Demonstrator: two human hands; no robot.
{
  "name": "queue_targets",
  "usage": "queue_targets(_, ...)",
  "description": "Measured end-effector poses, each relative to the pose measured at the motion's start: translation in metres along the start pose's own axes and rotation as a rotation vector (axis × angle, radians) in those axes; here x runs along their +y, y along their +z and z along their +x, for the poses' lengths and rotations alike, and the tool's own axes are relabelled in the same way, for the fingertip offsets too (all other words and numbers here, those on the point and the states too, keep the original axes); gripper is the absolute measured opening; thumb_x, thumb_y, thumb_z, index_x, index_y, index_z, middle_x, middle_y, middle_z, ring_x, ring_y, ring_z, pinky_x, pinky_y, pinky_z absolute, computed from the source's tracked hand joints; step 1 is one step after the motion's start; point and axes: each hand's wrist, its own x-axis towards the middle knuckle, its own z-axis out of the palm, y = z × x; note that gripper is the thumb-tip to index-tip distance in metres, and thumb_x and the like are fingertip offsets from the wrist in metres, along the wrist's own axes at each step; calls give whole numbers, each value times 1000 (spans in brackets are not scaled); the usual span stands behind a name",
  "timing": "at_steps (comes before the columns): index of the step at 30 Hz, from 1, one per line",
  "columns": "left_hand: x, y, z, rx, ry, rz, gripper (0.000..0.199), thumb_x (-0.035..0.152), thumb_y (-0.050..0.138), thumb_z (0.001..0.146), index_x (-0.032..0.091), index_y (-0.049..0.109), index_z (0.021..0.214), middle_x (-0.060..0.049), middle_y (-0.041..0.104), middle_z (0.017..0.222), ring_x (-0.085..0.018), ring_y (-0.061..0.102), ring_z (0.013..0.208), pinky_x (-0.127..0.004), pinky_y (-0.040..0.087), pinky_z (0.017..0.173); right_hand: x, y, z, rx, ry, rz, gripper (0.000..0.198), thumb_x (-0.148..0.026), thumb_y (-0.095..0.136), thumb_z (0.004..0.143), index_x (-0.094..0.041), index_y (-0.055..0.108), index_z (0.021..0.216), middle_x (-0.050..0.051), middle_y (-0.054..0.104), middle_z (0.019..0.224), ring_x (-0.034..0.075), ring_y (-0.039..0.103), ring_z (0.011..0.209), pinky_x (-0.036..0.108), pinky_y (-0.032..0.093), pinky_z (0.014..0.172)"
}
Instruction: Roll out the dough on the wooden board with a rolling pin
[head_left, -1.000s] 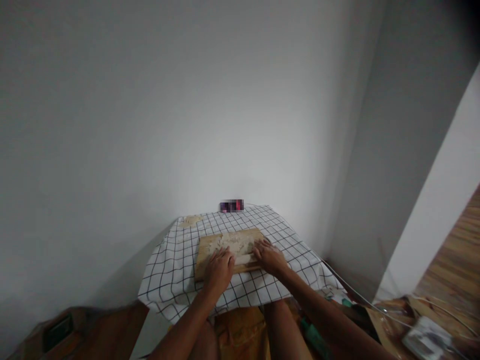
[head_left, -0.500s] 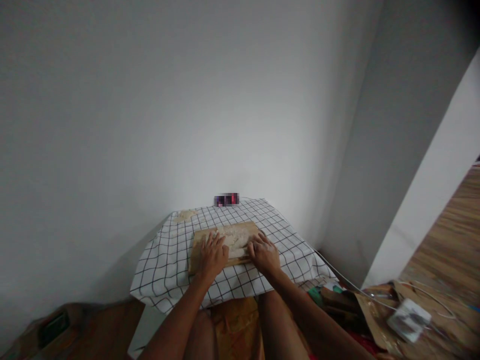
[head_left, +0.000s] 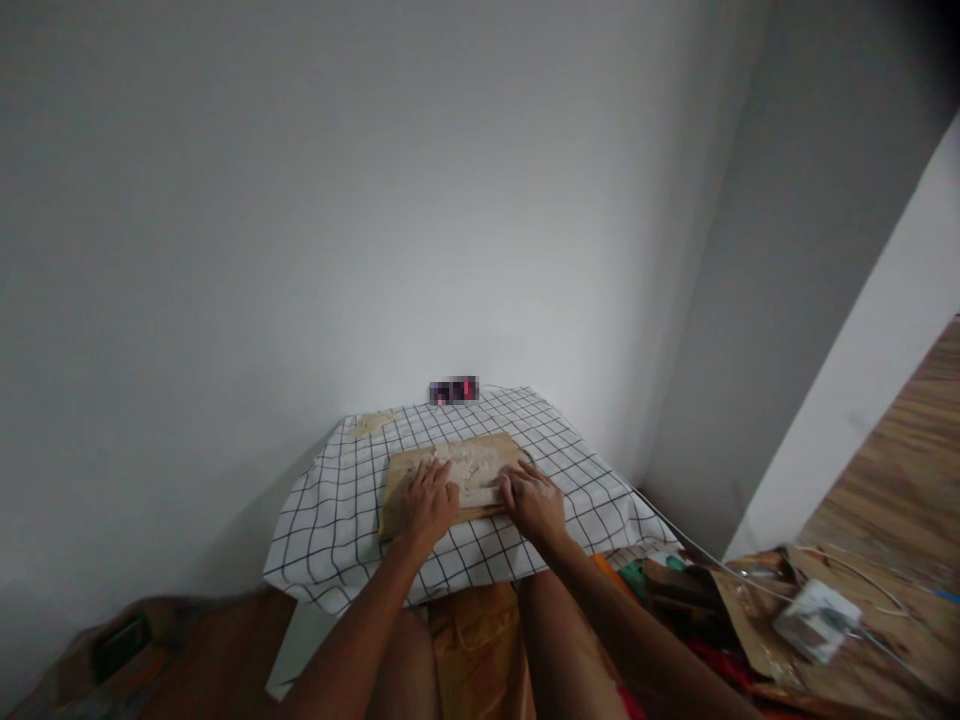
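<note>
A pale, floury sheet of dough [head_left: 472, 470] lies on a wooden board [head_left: 397, 470], its near edge looking thick like a roll. My left hand [head_left: 430, 500] rests on the left part of the dough, fingers stretched forward and apart, thumb by the near edge. At the right end, my right hand [head_left: 534, 497] has its fingers bent over the dough's near edge and seems to grip it. What lies under both palms is hidden.
The board sits on a checked tablecloth [head_left: 330, 520]. A beige patch [head_left: 370, 424] lies at the back left, and a blurred-out dark item [head_left: 454, 390] stands by the wall. A white box-like item [head_left: 817, 620], with a cable, lies among clutter on the floor at right.
The view has tilted slightly, so the table sits a little higher. Both hands stay on the dough, with only a small shift of the right hand to the right.
</note>
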Motion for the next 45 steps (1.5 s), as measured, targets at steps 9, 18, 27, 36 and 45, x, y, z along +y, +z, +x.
queue_targets(9,1,12,13,-29,-122,103,48,21,53,103,19,70,148,-13,63,160,-37,47,159,-62,34,133,9,17,12,72,-51,6,36,-25,51,111,-23,85,100,8,83,123,30,65,141,46,54,117)
queue_targets(18,3,11,-12,24,-40,22,42,26,50,108,19,73,142,-10,66,158,-36,45,160,-62,36,132,5,16,-23,245,-95,112,32,-26,50,112,-24,80,123,7,78,137,29,62,141,47,49,117)
queue_targets(27,8,-4,-24,36,6,-31,46,28,44,111,19,70,147,-11,64,159,-34,46,160,-60,42,130,10,22,-49,265,-170,155,30,-32,70,104,-27,70,133,8,77,123,30,62,121,50,42,115)
queue_targets(36,25,-38,-18,-62,133,-155,31,29,62,105,30,79,130,-7,77,140,-31,67,137,-62,43,127,12,-9,-22,129,-206,141,25,-27,76,99,-29,74,124,6,76,114,27,66,110,44,45,105)
queue_targets(45,-5,-38,27,36,165,-315,25,22,71,99,28,81,121,-4,80,128,-23,74,121,-40,61,108,19,11,51,57,-283,179,24,-32,80,99,-26,76,122,8,77,117,27,67,110,41,47,97)
